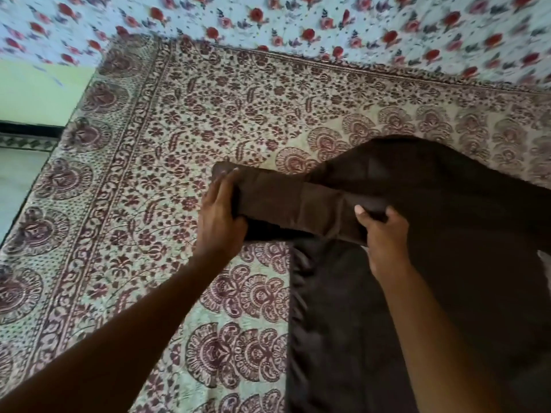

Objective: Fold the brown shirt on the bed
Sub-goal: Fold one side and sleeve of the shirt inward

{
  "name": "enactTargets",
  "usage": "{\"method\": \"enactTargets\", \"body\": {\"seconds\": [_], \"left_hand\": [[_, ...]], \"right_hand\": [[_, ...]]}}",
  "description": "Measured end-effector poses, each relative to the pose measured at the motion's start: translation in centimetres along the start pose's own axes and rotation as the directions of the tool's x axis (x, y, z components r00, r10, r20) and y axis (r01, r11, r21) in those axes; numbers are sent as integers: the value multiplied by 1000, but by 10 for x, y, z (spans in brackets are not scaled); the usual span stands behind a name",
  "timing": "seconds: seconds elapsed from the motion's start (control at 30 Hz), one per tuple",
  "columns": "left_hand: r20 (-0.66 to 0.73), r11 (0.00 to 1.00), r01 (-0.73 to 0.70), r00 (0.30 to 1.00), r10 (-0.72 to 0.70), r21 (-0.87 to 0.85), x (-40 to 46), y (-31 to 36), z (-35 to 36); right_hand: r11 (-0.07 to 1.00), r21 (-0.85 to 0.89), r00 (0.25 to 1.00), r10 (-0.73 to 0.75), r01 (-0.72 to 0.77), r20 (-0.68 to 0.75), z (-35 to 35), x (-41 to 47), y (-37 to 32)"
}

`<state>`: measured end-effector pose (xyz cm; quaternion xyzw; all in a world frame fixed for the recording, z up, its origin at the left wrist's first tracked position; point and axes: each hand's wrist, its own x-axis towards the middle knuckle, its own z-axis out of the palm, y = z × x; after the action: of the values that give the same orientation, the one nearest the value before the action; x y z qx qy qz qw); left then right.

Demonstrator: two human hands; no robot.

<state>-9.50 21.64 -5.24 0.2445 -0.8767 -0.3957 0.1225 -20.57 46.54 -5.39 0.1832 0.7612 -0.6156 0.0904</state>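
The brown shirt (417, 263) lies spread on a patterned cloth (149, 144) that covers the bed, taking up the cloth's right and lower part. One sleeve (283, 201) stretches out leftward from the shirt's body as a flat band, lifted a little off the cloth, with shadow under its lower edge.

The left hand (219, 213) grips the sleeve's far end, at the cuff. Its fingers curl over the top of the fabric, pressed close together, and the cuff's tip pokes out just past the fingertips. The thumb seems to sit underneath, though the fabric hides it.

The right hand (384, 234) holds the sleeve where it meets the shirt's body. Its thumb lies on top of the fabric and the other fingers tuck beneath, so the seam is pinched between them. The sleeve runs taut from one hand to the other.

Beyond the cloth's far edge is a sheet (328, 22) printed with red flowers. Left of the cloth a pale green wall (38, 90) shows.
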Motion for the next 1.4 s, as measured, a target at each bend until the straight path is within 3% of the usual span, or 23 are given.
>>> {"method": "enactTargets", "body": {"seconds": [0.2,0.37,0.5,0.57,0.67,0.77,0.87,1.0,1.1,1.17,1.23,1.3,1.33,1.4], "left_hand": [[137,1000,25,990,-26,10,-32,115,101],[254,993,110,963,-93,-53,-47,201,186],[350,990,120,933,-89,-69,-46,248,250],[393,993,104,916,-77,-47,-46,264,278],[418,994,102,905,-80,-30,-47,283,305],[449,997,72,891,-60,-10,-53,297,319],[462,1000,-11,887,2,16,-61,306,326],[482,1000,-29,876,25,1,-53,316,344],[547,996,90,833,-83,14,-39,326,358],[594,982,188,789,-157,10,-29,327,363],[651,982,184,741,-165,40,-23,324,364],[706,990,130,695,-134,60,-23,320,362],[718,992,119,686,-117,47,-24,318,361],[701,991,126,710,-66,-34,-26,312,356]], "right_hand": [[934,-344,977,-152,93,-149,-88,69,-3],[928,-353,913,-245,123,-326,-156,114,-17],[936,-337,901,-231,102,-367,-210,148,-13],[969,-242,902,-154,57,-403,-233,157,-7],[994,105,878,72,-25,-473,-250,152,4],[921,390,853,213,-12,-476,-258,154,23],[860,507,856,216,61,-470,-272,166,18],[960,249,818,38,130,-574,-310,208,-11],[999,-27,863,5,-22,-506,-335,223,-21],[970,-238,876,-75,-46,-476,-339,215,-19],[889,-451,868,-288,86,-404,-334,202,-8],[739,-620,849,-483,263,-216,-324,192,9],[655,-676,843,-530,337,-94,-319,190,17],[527,-746,867,-481,407,133,-312,190,30]]}}
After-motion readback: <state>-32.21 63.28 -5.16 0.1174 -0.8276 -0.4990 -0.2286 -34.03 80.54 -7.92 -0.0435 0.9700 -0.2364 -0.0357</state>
